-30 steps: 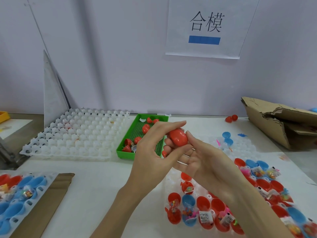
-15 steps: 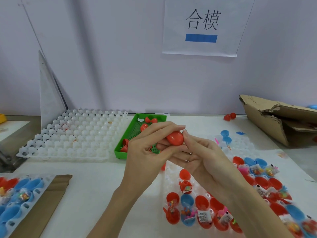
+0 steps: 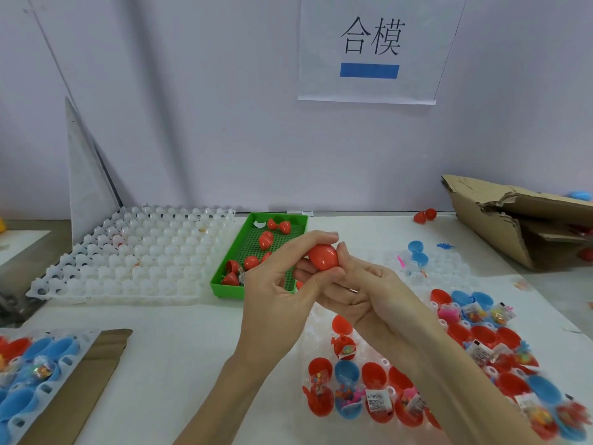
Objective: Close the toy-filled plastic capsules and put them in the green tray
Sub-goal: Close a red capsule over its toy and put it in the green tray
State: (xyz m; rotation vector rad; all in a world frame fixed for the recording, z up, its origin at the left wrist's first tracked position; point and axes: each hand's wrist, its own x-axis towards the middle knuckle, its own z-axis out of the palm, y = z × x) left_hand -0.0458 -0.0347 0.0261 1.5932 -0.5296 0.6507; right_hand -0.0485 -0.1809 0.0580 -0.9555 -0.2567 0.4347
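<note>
Both hands met above the white table (image 3: 179,348), just in front of the near right corner of the green tray (image 3: 224,289). The left hand (image 3: 276,293) curled its fingers over the top of a closed red capsule (image 3: 323,257), thumb underneath, while the right hand (image 3: 369,303) pinched the same capsule from the right side with curled fingers, so the capsule sat squeezed between the two grips and clear of the table. Several red capsules (image 3: 265,239) lay inside the green tray, which stood just beside an empty white cell tray (image 3: 134,252) on its left. Under the right forearm, open red and blue capsule halves with toys (image 3: 348,396) filled a clear holder. A torn cardboard box (image 3: 519,226) rested at the far right, and a paper sign (image 3: 372,49) hung on the wall
</note>
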